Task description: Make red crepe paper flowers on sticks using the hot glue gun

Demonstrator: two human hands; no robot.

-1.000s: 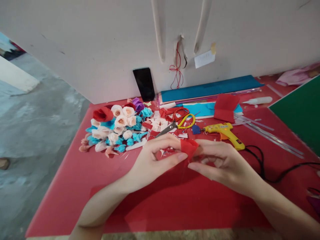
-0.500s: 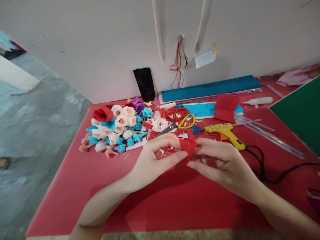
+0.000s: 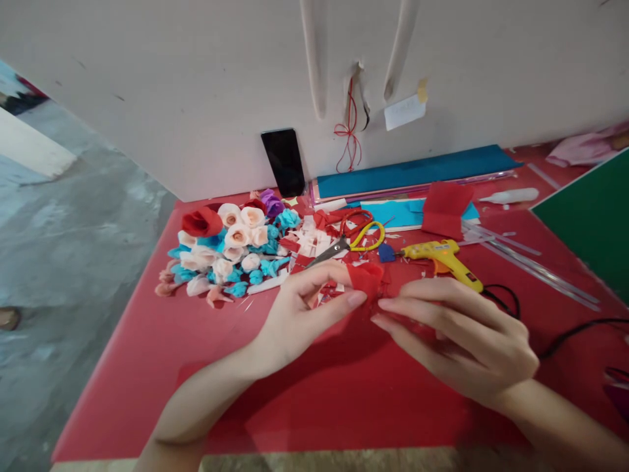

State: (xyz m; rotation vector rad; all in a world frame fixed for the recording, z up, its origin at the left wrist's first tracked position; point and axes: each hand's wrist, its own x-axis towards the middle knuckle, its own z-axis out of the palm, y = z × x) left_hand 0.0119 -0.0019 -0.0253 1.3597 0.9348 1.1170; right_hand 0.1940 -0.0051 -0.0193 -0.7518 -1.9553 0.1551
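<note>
Left grip (image 3: 297, 318) pinches red paper (image 3: 364, 280) — right grip (image 3: 472, 337) just beside.

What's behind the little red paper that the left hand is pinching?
Past the red paper, you can see scissors lying among paper scraps. The red paper and left hand cover the spot right behind them, so what's there can't be seen.

Red paper piece (image 3: 366, 280): thin, matt, creased paper. Flowers (image 3: 238, 236): matt paper, softly wrinkled. Scissors (image 3: 339, 248): metal blades, smooth plastic handles. Glue gun (image 3: 435, 252): smooth yellow plastic body. Clear sticks (image 3: 545, 272): translucent plastic, glossy. Smartphone (image 3: 285, 160): smooth, glossy black screen. Surface (image 3: 147, 367): smooth red covering, slight sheen. Wall panel (image 3: 162, 85): matt, lightly scuffed. Floor (image 3: 98, 262): rough, mottled concrete.
</note>
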